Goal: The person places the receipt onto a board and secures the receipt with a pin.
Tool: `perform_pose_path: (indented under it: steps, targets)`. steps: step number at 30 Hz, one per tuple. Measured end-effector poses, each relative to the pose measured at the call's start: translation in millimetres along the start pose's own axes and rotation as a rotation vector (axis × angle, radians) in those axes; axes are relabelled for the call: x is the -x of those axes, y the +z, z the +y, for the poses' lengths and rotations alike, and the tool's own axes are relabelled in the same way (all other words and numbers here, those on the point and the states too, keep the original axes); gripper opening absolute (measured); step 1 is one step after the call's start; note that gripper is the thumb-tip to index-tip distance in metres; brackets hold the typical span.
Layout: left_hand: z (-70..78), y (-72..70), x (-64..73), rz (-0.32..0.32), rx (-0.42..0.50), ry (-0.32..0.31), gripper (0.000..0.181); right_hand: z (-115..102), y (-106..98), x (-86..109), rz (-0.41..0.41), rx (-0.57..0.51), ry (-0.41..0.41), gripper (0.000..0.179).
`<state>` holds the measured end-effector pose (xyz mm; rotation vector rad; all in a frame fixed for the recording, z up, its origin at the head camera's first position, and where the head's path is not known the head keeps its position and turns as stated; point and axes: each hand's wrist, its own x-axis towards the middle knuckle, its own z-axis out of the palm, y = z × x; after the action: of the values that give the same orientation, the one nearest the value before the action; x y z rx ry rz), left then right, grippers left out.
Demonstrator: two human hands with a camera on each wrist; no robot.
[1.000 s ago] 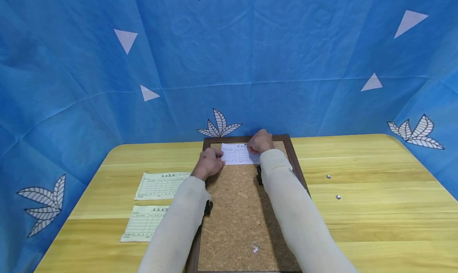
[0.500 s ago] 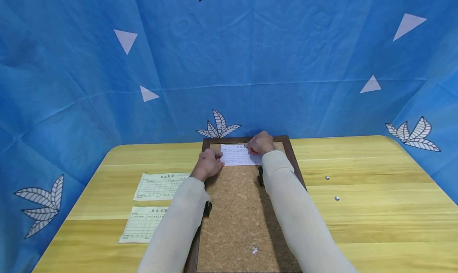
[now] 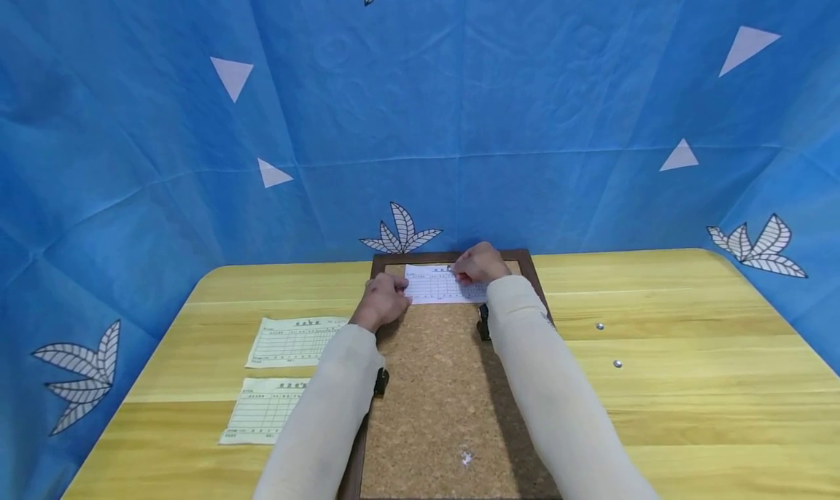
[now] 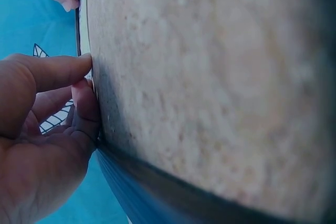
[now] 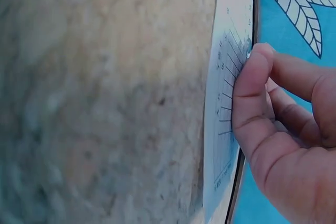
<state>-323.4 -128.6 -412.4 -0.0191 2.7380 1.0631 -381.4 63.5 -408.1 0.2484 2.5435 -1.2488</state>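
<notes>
A white printed form slip [image 3: 426, 287] lies flat across the top of a cork board [image 3: 433, 383] with a dark frame. My left hand [image 3: 383, 300] rests on the slip's left edge, thumb and fingertips pressing it against the cork; the left wrist view shows the thumb [image 4: 65, 71] extended. At the slip's upper middle, my right hand [image 3: 482, 263] pinches a small silver thumbtack [image 3: 450, 268] between thumb and index finger, held against the paper. In the right wrist view those fingers [image 5: 254, 72] mostly hide the tack. The right hand also covers part of the slip's right side.
Two pale green form slips, an upper one [image 3: 292, 342] and a lower one [image 3: 259, 412], lie left of the board. Two silver tacks [image 3: 600, 326] sit on the wooden table [image 3: 689, 412] at right. A small shiny cluster [image 3: 467, 458] is low on the cork. Blue cloth [image 3: 420, 121] hangs behind.
My right wrist and forearm have shifted slightly to the right, while the right fingertips stay at the same spot on the slip. The left hand keeps its place.
</notes>
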Motion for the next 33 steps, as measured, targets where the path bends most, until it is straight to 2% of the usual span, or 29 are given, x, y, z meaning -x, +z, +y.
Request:
perform_pose_path:
  steps: [10, 17, 26, 33]
  targets:
    - [1.7, -2.5, 0.5, -0.013, -0.007, 0.001, 0.042, 1.6, -6.4, 7.8, -0.059, 0.021, -0.084, 0.013]
    - [2.4, -2.9, -0.8, -0.001, -0.016, -0.008, 0.042, 2.7, -8.8, 14.0, -0.065, 0.111, -0.112, 0.015]
    - [0.6, -5.6, -0.1, -0.01, 0.021, -0.023, 0.043, 4.2, -9.2, 25.8, -0.084, 0.064, -0.086, 0.015]
    - [4.9, -14.8, 3.2, -0.031, 0.037, -0.007, 0.043, 3.6, -15.7, 35.7, -0.081, 0.054, -0.129, 0.017]
